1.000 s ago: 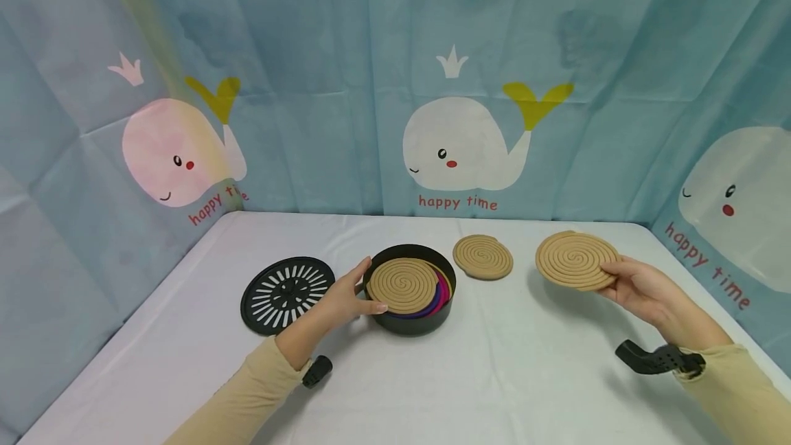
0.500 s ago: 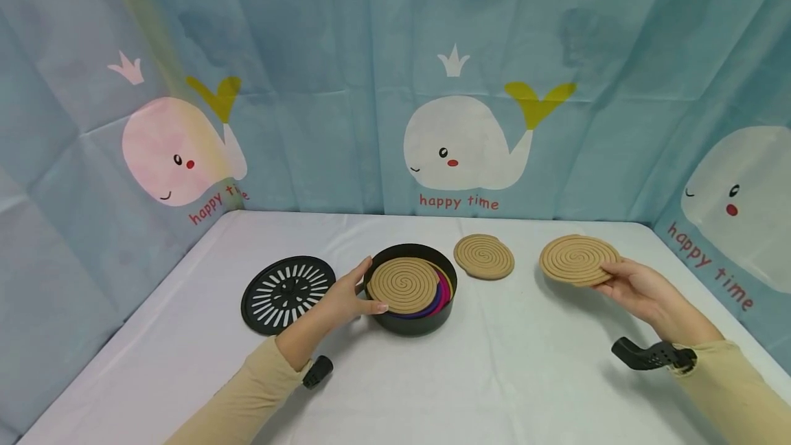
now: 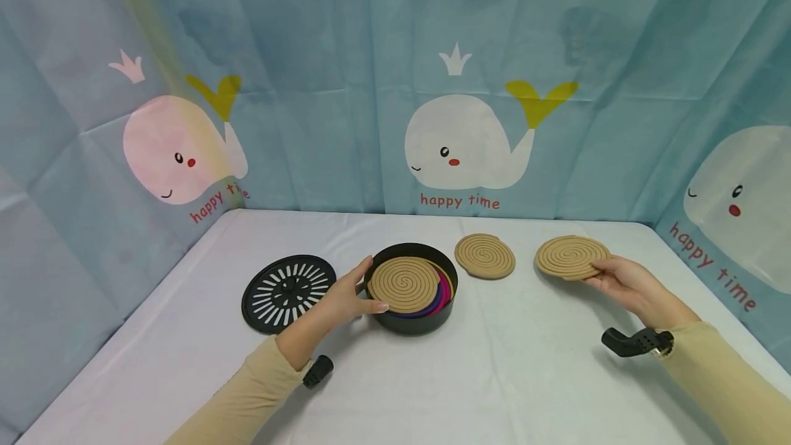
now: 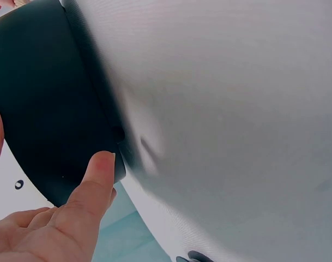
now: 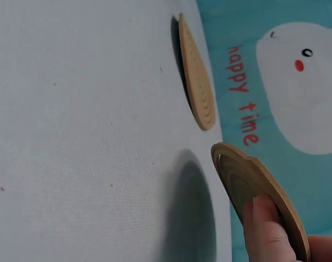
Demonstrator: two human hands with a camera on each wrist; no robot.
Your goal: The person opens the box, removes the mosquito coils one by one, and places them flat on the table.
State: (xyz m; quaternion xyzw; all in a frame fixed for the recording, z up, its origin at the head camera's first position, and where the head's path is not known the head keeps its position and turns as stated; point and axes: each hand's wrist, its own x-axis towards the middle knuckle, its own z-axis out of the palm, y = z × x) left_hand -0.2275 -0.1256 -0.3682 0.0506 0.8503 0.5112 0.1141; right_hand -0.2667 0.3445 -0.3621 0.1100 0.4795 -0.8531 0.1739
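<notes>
With thumb in front and fingers behind, my left hand holds the side of a round black coaster holder on the table. The left wrist view shows its dark wall between the digits. Inside it lies a stack topped by a tan spiral coaster, with purple, magenta and yellow edges showing beneath. My right hand pinches another tan spiral coaster by its right edge. That coaster is nearly level and raised above the table; its shadow falls below it in the right wrist view.
A tan spiral coaster lies flat between the holder and my right hand. Left of the holder is a black slotted round lid, partly behind my left hand. A blue whale-print curtain borders the white table.
My right hand has lowered a little and shifted left with its coaster, which now lies flatter. My left hand stays on the holder.
</notes>
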